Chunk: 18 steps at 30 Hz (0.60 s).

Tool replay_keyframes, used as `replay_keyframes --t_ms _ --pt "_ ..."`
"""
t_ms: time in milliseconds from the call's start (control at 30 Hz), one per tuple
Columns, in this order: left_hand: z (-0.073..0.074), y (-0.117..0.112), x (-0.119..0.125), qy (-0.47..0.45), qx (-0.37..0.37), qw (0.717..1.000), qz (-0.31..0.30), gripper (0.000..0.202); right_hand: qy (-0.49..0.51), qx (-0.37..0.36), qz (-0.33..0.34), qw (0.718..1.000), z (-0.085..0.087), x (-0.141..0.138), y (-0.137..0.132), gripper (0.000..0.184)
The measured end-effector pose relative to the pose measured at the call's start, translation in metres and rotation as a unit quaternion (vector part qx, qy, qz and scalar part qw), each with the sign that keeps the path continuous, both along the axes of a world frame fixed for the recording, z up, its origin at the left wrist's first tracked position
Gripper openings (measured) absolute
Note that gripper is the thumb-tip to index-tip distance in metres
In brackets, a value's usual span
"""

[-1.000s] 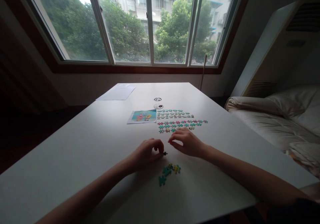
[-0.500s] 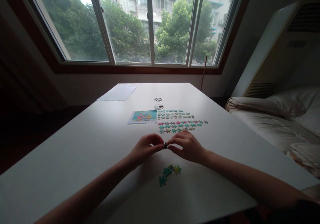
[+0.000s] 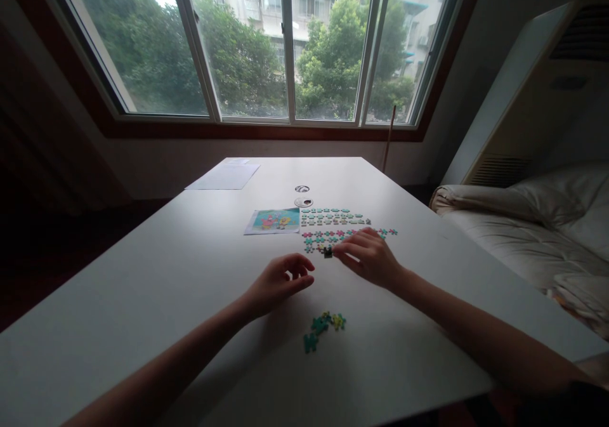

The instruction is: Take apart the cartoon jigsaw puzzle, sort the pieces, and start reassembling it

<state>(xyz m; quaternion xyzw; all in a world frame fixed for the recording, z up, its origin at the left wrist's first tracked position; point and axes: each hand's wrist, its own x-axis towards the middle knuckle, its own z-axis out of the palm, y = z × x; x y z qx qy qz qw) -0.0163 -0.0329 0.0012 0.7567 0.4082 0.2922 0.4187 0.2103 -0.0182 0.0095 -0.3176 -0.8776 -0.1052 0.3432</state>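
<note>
White table (image 3: 200, 249) near window (image 3: 252, 91), sofa (image 3: 499, 224); right fingers (image 3: 351, 250) pinch puzzle piece (image 3: 328, 254); left fingers (image 3: 301, 283) half-parted, empty.

No text, number, brand or sign can be read — the marks on the near disc (image 3: 299, 202) and far disc (image 3: 302, 189), and the tall appliance (image 3: 514, 91), are illegible.

- Head camera: above the near edge of the white table (image 3: 200, 256), looking forward and down.
- Faces the sliding window (image 3: 288, 52) past the far edge.
- The near edge is close, the far edge well off; both far corners fit the frame.
</note>
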Motion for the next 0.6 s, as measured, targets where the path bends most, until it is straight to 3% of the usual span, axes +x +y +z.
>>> replay_keyframes --t_ms 133,300,467,600 --pt "0.0 -0.007 0.002 0.078 0.075 0.992 -0.058 0.011 0.039 0.026 -0.07 0.996 0.011 0.026 0.016 0.017" --pt "0.001 -0.015 0.004 0.14 0.137 0.973 -0.125 0.012 0.035 0.046 -0.107 0.993 0.01 0.042 0.026 0.019" --pt "0.007 -0.021 0.006 0.194 0.141 0.957 -0.161 0.016 0.02 0.075 -0.112 0.991 0.008 0.042 0.03 0.017" --pt "0.009 -0.023 0.007 0.225 0.142 0.949 -0.167 0.022 0.011 0.036 -0.178 0.983 -0.001 0.066 0.05 0.021"
